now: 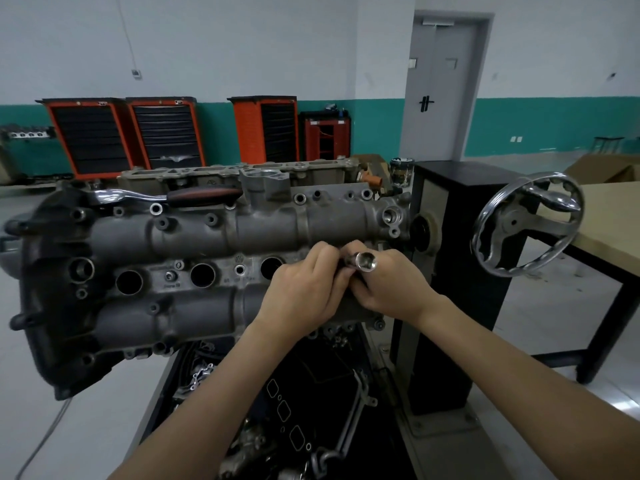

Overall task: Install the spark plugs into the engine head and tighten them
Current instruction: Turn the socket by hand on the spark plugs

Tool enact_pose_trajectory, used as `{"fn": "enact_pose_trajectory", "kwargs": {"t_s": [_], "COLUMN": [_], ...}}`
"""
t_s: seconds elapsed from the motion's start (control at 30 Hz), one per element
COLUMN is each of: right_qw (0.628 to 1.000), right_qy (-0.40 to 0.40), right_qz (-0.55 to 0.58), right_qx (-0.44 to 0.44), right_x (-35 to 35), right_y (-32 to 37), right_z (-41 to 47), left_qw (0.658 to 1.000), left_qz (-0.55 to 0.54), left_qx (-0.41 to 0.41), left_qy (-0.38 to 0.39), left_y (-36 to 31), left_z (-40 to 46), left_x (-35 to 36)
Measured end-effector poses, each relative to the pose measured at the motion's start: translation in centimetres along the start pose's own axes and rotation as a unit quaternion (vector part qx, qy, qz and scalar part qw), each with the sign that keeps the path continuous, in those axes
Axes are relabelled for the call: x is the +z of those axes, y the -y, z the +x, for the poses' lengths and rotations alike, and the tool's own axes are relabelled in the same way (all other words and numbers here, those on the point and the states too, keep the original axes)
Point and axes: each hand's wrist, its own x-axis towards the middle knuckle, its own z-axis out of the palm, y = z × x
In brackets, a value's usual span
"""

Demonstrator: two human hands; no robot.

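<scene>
Both hands meet over the right end of the engine head (194, 233). The left hand (304, 289) curls its fingers around the lower part of a chrome socket (365, 262); the right hand (391, 285) pinches it too, open end facing the camera. At nine o'clock from the hands, three plug wells (202, 274) gape in a row. At eleven o'clock a ratchet (166, 195) lies on the head. At three o'clock stands a chrome handwheel (528, 225).
</scene>
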Motion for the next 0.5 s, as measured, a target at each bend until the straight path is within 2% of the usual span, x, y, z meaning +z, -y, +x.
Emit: {"fn": "enact_pose_trajectory", "kwargs": {"t_s": [0.17, 0.33, 0.5], "right_qw": [0.999, 0.999, 1.000], "right_qy": [-0.037, -0.024, -0.006], "right_qz": [0.026, 0.008, 0.001], "right_qx": [0.013, 0.044, -0.004], "right_x": [0.11, 0.18, 0.10], "right_y": [0.08, 0.24, 0.10], "right_z": [0.10, 0.05, 0.04], "left_qw": [0.999, 1.000, 0.999], "left_qz": [0.038, 0.025, -0.011], "left_qx": [-0.001, -0.006, -0.026], "left_qy": [0.000, 0.017, 0.025], "left_y": [0.13, 0.14, -0.06], "left_z": [0.10, -0.06, -0.11], "left_x": [-0.02, 0.26, -0.08]}}
